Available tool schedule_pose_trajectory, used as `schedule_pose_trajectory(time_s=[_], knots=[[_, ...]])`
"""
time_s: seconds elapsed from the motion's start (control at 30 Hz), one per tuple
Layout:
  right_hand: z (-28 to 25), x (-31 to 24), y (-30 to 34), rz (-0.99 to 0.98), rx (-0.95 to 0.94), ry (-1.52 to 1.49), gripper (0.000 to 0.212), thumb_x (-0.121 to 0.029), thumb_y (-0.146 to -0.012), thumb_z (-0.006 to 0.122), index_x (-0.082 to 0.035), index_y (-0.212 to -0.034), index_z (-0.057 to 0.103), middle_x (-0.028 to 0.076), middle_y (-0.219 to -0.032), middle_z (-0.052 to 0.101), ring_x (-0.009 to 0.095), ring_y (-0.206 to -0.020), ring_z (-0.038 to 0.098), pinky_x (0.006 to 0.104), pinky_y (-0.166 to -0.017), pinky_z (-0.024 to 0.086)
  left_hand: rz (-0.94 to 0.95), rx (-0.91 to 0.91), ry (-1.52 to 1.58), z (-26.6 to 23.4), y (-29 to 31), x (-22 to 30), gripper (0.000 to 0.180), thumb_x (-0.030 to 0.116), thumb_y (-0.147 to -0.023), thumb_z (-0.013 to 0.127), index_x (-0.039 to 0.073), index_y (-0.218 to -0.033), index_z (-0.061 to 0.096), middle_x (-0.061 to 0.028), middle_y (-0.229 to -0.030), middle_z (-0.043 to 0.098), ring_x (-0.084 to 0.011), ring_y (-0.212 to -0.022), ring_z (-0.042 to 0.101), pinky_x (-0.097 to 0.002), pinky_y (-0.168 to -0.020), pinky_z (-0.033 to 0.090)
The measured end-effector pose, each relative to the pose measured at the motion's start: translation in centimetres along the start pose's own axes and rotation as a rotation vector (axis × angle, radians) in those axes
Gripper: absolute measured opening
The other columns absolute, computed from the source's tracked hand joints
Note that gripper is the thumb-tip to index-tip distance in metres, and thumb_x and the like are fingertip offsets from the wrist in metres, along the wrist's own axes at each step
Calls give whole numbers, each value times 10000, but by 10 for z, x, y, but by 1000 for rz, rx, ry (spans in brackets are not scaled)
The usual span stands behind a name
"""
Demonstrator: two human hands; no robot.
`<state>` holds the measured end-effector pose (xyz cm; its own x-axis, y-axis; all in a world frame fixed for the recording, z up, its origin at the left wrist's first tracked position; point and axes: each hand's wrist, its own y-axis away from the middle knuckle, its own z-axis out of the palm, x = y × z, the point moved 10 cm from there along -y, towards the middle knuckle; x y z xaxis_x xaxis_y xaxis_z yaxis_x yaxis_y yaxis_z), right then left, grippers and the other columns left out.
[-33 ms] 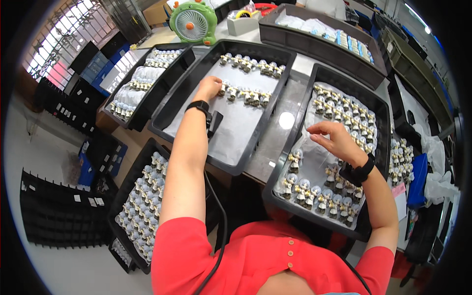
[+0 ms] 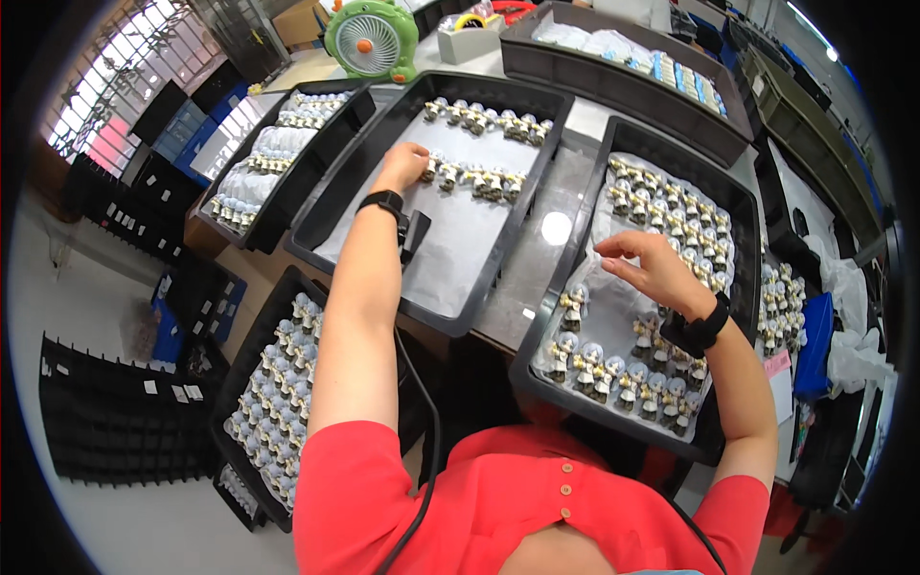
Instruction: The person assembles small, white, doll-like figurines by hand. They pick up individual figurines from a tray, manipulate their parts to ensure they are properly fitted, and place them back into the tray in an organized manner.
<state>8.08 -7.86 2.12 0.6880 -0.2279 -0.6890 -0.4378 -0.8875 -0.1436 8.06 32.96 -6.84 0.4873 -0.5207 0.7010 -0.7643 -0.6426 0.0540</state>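
My left hand reaches into the middle black tray, its fingers closed at the small figurine on the left end of the second row. The fingertips partly hide that figurine. Two rows of pale-haired figurines in white and gold stand there on a white sheet. Over the right black tray, my right hand pinches the edge of a thin clear plastic sheet between thumb and fingers. More figurines stand in rows in that tray, some under or beside the sheet.
A green fan and a grey tape dispenser stand at the back. Filled trays lie far left, lower left and back right. A black cable runs down beside my left arm.
The fingers of my right hand have closed on the plastic sheet's edge. My left hand stays at the same figurine; the whole view has shifted slightly.
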Motion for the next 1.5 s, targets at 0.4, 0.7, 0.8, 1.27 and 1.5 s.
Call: schedule_pose_trajectory(time_s=[0.4,0.7,0.8,1.27,1.5], knots=[[71,1,12,23,-257,107,535,-321,-696,746,-3,-1087,567,183,-1011,552,334,-932,561,379,-822,459,-14,97,559,-29,25,43,270,185,-839,626,106,-1097,613,-10,-955,626,-128,-797,602,-250,-680,466],[-40,-26,7,-72,249,-240,532,-130,-692,747,-55,-1166,518,65,-1117,573,174,-964,564,301,-885,455,484,-544,611,29,167,256,360,227,-889,592,63,-1202,525,-37,-1024,608,-111,-894,589,-286,-820,448],[-64,-27,11,-131,374,-347,610,-61,-706,736,-74,-1246,453,61,-1185,551,156,-1081,525,302,-938,433,373,-752,778,74,207,268,458,259,-910,568,71,-1302,421,-42,-1111,572,-122,-929,582,-314,-837,456],[-73,-26,11,-126,376,-300,834,-96,-701,763,-115,-1399,307,78,-1269,506,148,-984,544,278,-831,485,199,-1140,1311,129,231,265,405,253,-990,320,12,-1310,382,-161,-1214,533,-328,-1108,545,-416,-894,481],[-79,-27,13,-126,445,-204,811,-131,-676,793,-96,-1367,370,91,-1206,565,126,-899,565,253,-781,501,182,-1181,1346,127,235,268,409,279,-989,340,2,-1285,396,-178,-1204,530,-313,-1122,536,-412,-910,479]])
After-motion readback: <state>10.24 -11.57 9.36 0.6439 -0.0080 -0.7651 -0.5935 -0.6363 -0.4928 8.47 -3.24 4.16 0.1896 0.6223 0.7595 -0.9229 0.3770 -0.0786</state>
